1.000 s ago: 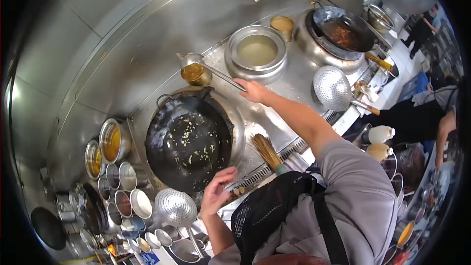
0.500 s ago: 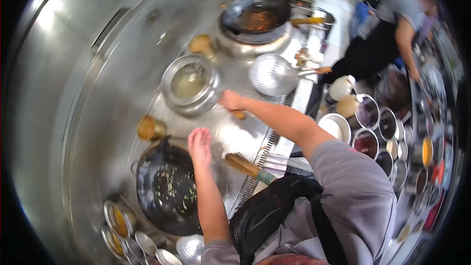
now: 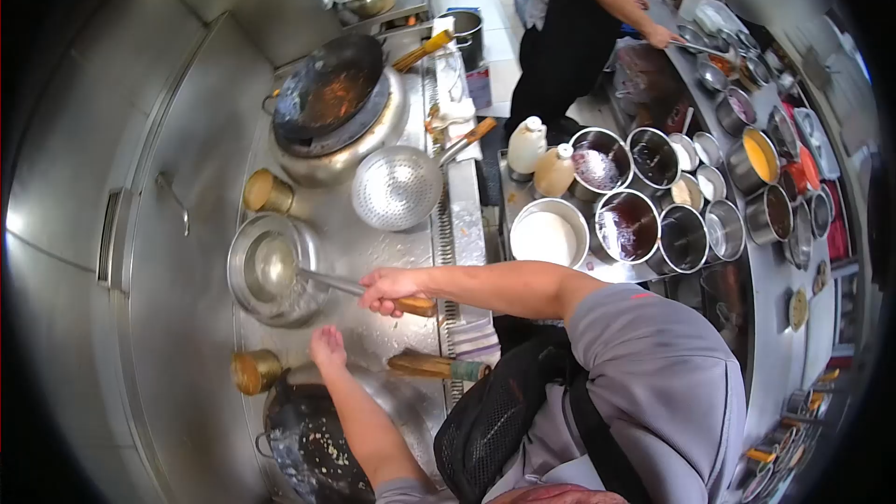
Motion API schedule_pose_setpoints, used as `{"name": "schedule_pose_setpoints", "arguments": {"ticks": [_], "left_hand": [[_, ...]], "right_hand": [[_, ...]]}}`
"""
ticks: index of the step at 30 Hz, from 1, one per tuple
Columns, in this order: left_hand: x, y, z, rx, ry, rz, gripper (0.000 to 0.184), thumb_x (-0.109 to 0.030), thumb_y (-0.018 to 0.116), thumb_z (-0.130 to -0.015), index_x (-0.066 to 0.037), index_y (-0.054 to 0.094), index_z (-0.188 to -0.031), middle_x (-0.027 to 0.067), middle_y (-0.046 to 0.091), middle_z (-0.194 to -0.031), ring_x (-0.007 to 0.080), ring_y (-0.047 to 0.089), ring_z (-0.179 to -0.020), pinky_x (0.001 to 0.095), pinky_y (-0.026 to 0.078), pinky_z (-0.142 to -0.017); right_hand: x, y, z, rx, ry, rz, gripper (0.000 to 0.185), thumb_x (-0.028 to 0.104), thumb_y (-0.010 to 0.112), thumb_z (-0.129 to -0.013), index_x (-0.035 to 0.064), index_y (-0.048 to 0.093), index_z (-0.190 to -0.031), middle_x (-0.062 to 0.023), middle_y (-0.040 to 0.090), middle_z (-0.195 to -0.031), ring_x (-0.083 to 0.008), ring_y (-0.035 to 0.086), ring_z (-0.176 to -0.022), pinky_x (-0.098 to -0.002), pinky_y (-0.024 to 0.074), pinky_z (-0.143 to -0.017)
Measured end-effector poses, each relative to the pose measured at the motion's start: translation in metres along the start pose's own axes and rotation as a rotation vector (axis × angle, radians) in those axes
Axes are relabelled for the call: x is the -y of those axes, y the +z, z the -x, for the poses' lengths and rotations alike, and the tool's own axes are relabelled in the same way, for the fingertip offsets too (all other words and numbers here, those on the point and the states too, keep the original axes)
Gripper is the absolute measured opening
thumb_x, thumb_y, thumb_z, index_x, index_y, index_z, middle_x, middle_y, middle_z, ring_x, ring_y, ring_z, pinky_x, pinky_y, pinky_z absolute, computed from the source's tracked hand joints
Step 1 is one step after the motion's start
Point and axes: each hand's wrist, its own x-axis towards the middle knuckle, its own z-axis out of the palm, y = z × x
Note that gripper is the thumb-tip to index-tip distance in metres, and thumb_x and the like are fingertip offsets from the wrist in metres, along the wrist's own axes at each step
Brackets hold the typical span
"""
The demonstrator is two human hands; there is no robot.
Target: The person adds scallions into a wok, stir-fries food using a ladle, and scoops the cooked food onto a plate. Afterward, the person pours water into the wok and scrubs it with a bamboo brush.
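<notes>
My right hand (image 3: 393, 291) grips the wooden handle of a ladle (image 3: 331, 282). The ladle's bowl is down in the metal pot (image 3: 250, 303), in cloudy liquid. My left hand (image 3: 329, 347) is held above the steel stove top between that pot and the near wok, loosely curled with nothing in it. Below it is the black wok (image 3: 313, 425), with small pale and green bits scattered inside. A brush (image 3: 431, 366) with a green-wrapped grip lies near my body. A brownish metal can (image 3: 257, 371) stands beside the wok.
A second wok (image 3: 336, 98) with reddish residue sits on the far burner. A perforated strainer (image 3: 398, 189) and another can (image 3: 268, 191) lie nearer. To the right are several sauce pots (image 3: 627, 226) and squeeze bottles (image 3: 554, 171). A co-worker (image 3: 583, 19) reaches over containers there.
The view has turned toward the right. My right hand now has the ladle's bowl in the pot. My left hand has drawn its fingers in and stays near the wok.
</notes>
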Motion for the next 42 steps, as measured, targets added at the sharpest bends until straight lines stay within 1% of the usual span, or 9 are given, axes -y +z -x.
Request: {"name": "schedule_pose_setpoints", "arguments": {"ticks": [7, 9, 10, 14, 16, 21, 27, 35, 42], "left_hand": [[0.016, 0.023, -0.084, 0.157, 0.09, -0.194, 0.022, -0.027, 0.061, -0.096, -0.007, 0.06, -0.104, 0.0061, 0.06, -0.095, 0.0194, 0.06, -0.087, 0.0266, 0.05, -0.078], [0.022, 0.047, -0.069, 0.156, 0.129, -0.204, 0.019, -0.025, 0.061, -0.096, -0.007, 0.06, -0.103, 0.0058, 0.059, -0.091, 0.019, 0.06, -0.083, 0.0254, 0.05, -0.076], [0.02, 0.057, -0.054, 0.153, 0.18, -0.212, 0.016, -0.023, 0.06, -0.097, -0.007, 0.06, -0.101, 0.0056, 0.059, -0.088, 0.0185, 0.059, -0.079, 0.0242, 0.05, -0.074], [0.02, 0.074, -0.011, 0.091, 0.076, -0.294, 0.009, -0.013, 0.064, -0.095, -0.007, 0.06, -0.1, 0.0046, 0.06, -0.087, 0.018, 0.06, -0.08, 0.0256, 0.051, -0.075], [0.045, 0.065, -0.022, -0.03, 0.154, -0.744, 0.013, -0.006, 0.069, -0.091, -0.007, 0.061, -0.102, 0.0039, 0.062, -0.091, 0.0168, 0.061, -0.083, 0.027, 0.051, -0.078], [0.103, 0.048, 0.032, 0.31, 0.355, -0.704, 0.024, -0.01, 0.075, -0.087, -0.004, 0.061, -0.107, 0.008, 0.064, -0.102, 0.0184, 0.059, -0.097, 0.0333, 0.048, -0.089], [0.089, 0.041, 0.139, 0.218, 0.478, -0.802, 0.032, -0.015, 0.077, -0.089, 0.001, 0.062, -0.112, 0.0117, 0.064, -0.112, 0.0219, 0.056, -0.11, 0.0362, 0.043, -0.1], [0.076, -0.022, 0.24, 0.21, 0.486, -0.586, 0.02, -0.007, 0.069, -0.095, 0.002, 0.061, -0.111, 0.0117, 0.066, -0.111, 0.0198, 0.06, -0.107, 0.0349, 0.046, -0.1], [0.029, -0.134, 0.274, -0.04, 0.716, -0.534, 0.014, 0.002, 0.058, -0.097, 0.002, 0.057, -0.111, 0.0109, 0.064, -0.114, 0.0191, 0.06, -0.106, 0.0333, 0.046, -0.1]], "right_hand": [[0.038, 0.018, 0.096, -0.021, -0.013, 0.491, 0.041, 0.014, 0.064, -0.087, 0.001, 0.053, -0.124, -0.0003, 0.055, -0.069, -0.0097, 0.051, -0.048, -0.0283, 0.044, -0.044], [0.041, 0.023, 0.11, -0.069, -0.133, 0.812, 0.055, 0.014, 0.062, -0.089, -0.0021, 0.046, -0.139, -0.0061, 0.06, -0.074, -0.0141, 0.058, -0.051, -0.0323, 0.0494, -0.051], [0.047, 0.021, 0.115, -0.073, -0.114, 0.91, 0.067, 0.015, 0.062, -0.089, -0.0022, 0.038, -0.149, -0.0184, 0.068, -0.082, -0.028, 0.067, -0.058, -0.0411, 0.0544, -0.06], [0.026, -0.018, 0.076, -0.222, -0.38, 1.335, 0.07, 0.014, 0.06, -0.087, 0.0003, 0.036, -0.151, -0.0307, 0.069, -0.093, -0.0467, 0.068, -0.083, -0.0547, 0.0541, -0.071], [0.029, -0.028, 0.045, -0.268, -0.312, 1.381, 0.069, 0.012, 0.059, -0.086, 0.0019, 0.037, -0.151, -0.0293, 0.069, -0.092, -0.0452, 0.069, -0.085, -0.0538, 0.0547, -0.072], [0.051, -0.036, -0.043, -0.324, -0.24, 1.496, 0.068, 0.009, 0.058, -0.084, 0.0067, 0.04, -0.149, -0.0256, 0.071, -0.091, -0.0434, 0.071, -0.088, -0.0515, 0.0563, -0.075], [0.039, -0.022, -0.156, -0.326, -0.202, 1.492, 0.027, 0.005, 0.06, -0.086, -0.0018, 0.065, -0.112, -0.0243, 0.072, -0.087, -0.0378, 0.074, -0.083, -0.0478, 0.059, -0.071], [0.002, -0.004, -0.166, 0.043, 0.076, -0.254, 0.018, 0.012, 0.062, -0.094, 0.0079, 0.056, -0.077, 0.0018, 0.052, -0.06, -0.0098, 0.052, -0.049, -0.0267, 0.0443, -0.045], [0.004, 0.044, -0.078, 0.09, 0.059, -0.134, 0.029, 0.015, 0.056, -0.099, 0.0111, 0.051, -0.071, 0.0023, 0.049, -0.059, -0.0097, 0.048, -0.051, -0.028, 0.0447, -0.047]]}}
